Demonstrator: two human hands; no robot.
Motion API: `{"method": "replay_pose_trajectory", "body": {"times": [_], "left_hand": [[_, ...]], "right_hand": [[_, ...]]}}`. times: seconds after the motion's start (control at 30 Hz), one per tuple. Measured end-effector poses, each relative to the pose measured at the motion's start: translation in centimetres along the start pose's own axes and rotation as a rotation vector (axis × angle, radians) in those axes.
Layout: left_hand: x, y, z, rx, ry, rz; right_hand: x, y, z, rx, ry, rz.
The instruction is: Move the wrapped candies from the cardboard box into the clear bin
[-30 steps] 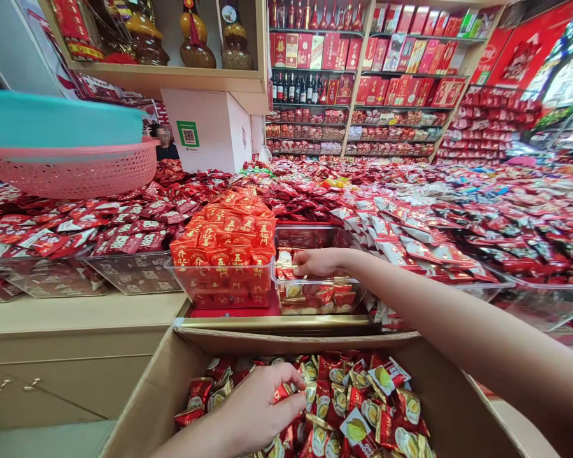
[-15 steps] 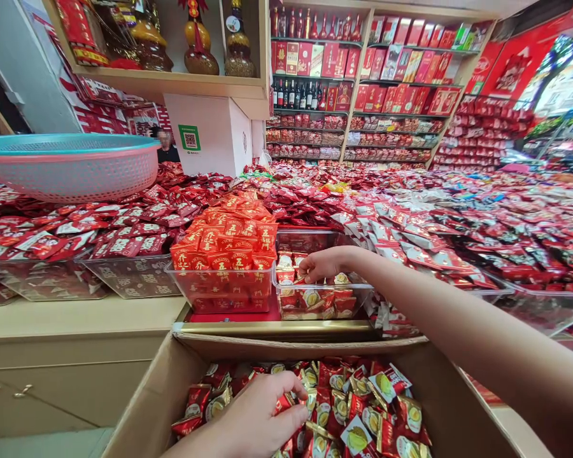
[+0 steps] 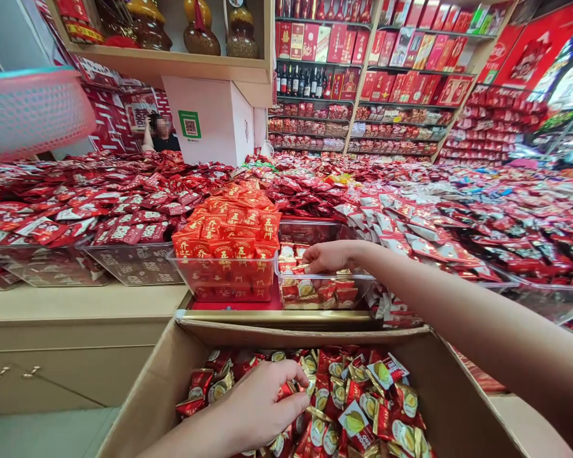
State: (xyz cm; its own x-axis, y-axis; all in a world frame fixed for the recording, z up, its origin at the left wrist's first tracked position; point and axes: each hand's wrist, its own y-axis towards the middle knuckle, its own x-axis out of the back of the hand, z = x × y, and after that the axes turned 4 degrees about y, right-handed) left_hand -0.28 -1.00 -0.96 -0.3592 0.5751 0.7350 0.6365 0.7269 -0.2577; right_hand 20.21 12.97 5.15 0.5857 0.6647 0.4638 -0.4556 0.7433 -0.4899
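Observation:
A cardboard box (image 3: 172, 375) right in front of me is full of small red and gold candy packets (image 3: 363, 407). My left hand (image 3: 262, 407) is down in the box with its fingers curled round a few of those packets. My right hand (image 3: 332, 256) reaches forward into a clear plastic bin (image 3: 315, 280) on the counter, partly filled with the same packets. Its fingers are bent and pinched over the packets inside; I cannot make out what they hold.
A clear bin heaped with red packets (image 3: 226, 248) stands just left of the one I reach into. Red sweets (image 3: 458, 216) cover the whole counter. A pink basket (image 3: 28, 111) sits at upper left, a person (image 3: 160, 130) behind, shelves of red boxes (image 3: 386, 44) beyond.
My right hand has shifted slightly within the clear bin, and my left hand has closed tighter on packets in the box. My view has shifted, so the pink basket moved left and up.

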Motion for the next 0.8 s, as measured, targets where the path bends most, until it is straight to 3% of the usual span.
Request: {"method": "replay_pose_trajectory", "body": {"times": [0.4,0.8], "left_hand": [[-0.1,-0.2,0.1,-0.026,-0.007,-0.005],[-0.2,-0.4,0.1,-0.020,-0.001,-0.012]], "right_hand": [[-1.6,0.5,0.6,0.036,0.185,-0.014],[-1.7,1.0,0.5,0.044,0.135,0.011]]}}
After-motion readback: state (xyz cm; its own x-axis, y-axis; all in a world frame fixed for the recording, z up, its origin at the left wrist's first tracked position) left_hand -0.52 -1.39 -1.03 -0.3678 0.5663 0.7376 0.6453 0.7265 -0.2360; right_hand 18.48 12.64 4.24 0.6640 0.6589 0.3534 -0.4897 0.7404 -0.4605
